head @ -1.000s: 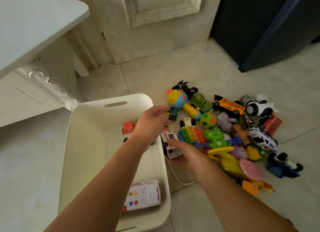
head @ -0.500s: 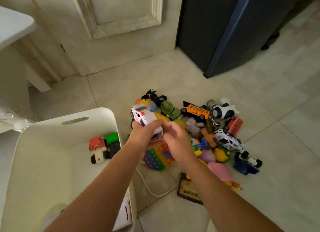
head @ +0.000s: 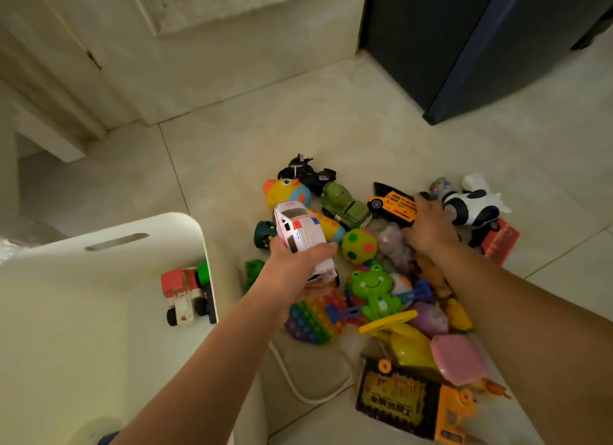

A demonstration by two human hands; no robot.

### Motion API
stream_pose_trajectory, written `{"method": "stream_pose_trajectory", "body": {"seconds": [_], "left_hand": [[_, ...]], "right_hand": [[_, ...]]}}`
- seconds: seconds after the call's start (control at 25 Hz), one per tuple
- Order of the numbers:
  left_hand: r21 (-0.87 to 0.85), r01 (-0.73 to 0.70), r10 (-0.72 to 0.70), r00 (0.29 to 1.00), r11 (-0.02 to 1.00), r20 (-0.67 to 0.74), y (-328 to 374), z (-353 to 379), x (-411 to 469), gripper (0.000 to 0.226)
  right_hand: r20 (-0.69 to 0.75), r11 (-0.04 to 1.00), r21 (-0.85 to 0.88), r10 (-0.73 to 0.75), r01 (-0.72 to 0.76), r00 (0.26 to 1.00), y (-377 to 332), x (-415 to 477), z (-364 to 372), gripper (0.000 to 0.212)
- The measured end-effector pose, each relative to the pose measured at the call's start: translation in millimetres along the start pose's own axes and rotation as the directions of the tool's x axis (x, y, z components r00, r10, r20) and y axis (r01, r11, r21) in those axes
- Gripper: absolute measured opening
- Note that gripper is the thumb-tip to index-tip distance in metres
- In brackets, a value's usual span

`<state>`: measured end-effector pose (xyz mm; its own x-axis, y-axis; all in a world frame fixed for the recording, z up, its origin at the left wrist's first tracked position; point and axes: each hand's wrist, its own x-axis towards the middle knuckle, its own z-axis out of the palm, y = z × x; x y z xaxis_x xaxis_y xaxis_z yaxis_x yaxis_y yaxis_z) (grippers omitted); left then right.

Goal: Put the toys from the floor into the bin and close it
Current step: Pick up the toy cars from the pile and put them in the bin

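Observation:
My left hand (head: 292,272) grips a white toy ambulance (head: 300,234) in the air, just right of the white bin (head: 109,242). A red and white toy truck (head: 184,290) lies inside the bin. My right hand (head: 429,227) reaches over the toy pile and touches the rear of an orange toy bus (head: 391,204); its fingertips are curled down there, and I cannot tell whether they hold it. Close by lie a green frog (head: 373,290), a spotted yellow ball (head: 359,245), a rainbow pop toy (head: 313,317) and a green toy truck (head: 345,205).
A black and white toy plane (head: 474,204), a red toy (head: 499,240), a pink toy (head: 459,358) and a dark card (head: 394,401) edge the pile. A cream door (head: 205,46) and a dark cabinet (head: 464,46) stand behind. A white cord (head: 298,390) lies by the bin.
My right hand left the ambulance and reached far right to the orange bus. My left hand keeps hold of the ambulance. The view shifted right, so less of the bin shows.

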<state>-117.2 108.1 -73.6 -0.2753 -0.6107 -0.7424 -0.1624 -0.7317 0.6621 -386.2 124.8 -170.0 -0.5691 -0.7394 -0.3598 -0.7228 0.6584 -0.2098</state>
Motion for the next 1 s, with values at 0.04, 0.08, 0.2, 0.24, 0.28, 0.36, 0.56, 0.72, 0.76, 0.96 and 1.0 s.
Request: {"method": "stream_pose_trajectory", "body": {"seconds": [0.04, 0.08, 0.2, 0.24, 0.28, 0.36, 0.56, 0.72, 0.76, 0.96, 1.0], "left_hand": [[0.008, -0.001, 0.001, 1.0, 1.0, -0.004, 1, -2, 2, 0.063], [0.009, -0.002, 0.002, 1.0, 1.0, -0.001, 3, -4, 1, 0.063], [-0.034, -0.024, 0.025, 0.999, 0.999, 0.025, 11, -5, -6, 0.062], [-0.054, -0.034, 0.036, 0.999, 0.998, 0.037, 15, -5, -12, 0.06], [-0.073, -0.047, 0.051, 0.998, 0.996, 0.048, 19, -5, -18, 0.055], [-0.109, -0.093, 0.1, 0.993, 0.99, 0.061, 28, -8, -37, 0.048], [-0.189, -0.286, 0.315, 0.938, 0.939, 0.146, 52, -48, -104, 0.035], [-0.177, -0.347, 0.374, 0.915, 0.921, 0.152, 56, -112, -158, 0.049], [-0.17, -0.343, 0.367, 0.92, 0.924, 0.138, 54, -131, -169, 0.046], [-0.227, -0.213, 0.202, 0.977, 0.95, -0.071, 13, -221, -182, 0.024], [-0.226, -0.172, 0.146, 0.981, 0.959, -0.128, 1, -234, -173, 0.023]], "right_hand": [[-0.029, 1.0, -0.005, 0.007, -0.007, 1.0, 1, -1, 3, 0.071], [-0.081, 1.0, 0.005, 0.004, -0.004, 0.997, 2, -4, 4, 0.066], [-0.219, 0.963, 0.266, 0.013, 0.047, 0.976, -6, -26, -9, 0.054], [-0.203, 0.885, 0.465, 0.065, 0.038, 0.977, -14, -37, -17, 0.05], [-0.13, 0.738, 0.675, 0.111, 0.005, 0.985, -24, -48, -25, 0.047], [0.069, 0.364, 0.927, 0.058, -0.086, 0.996, -55, -81, -44, 0.04], [0.117, 0.091, 0.991, -0.295, -0.094, 0.948, -150, -179, -84, 0.024], [0.071, 0.148, 0.989, -0.439, -0.005, 0.896, -214, -240, -92, 0.027], [0.103, 0.143, 0.989, -0.468, -0.04, 0.878, -228, -252, -90, 0.028], [0.345, 0.255, 0.934, -0.469, -0.25, 0.813, -293, -295, -35, 0.025], [0.4, 0.317, 0.906, -0.432, -0.279, 0.808, -302, -299, -16, 0.026]]}}
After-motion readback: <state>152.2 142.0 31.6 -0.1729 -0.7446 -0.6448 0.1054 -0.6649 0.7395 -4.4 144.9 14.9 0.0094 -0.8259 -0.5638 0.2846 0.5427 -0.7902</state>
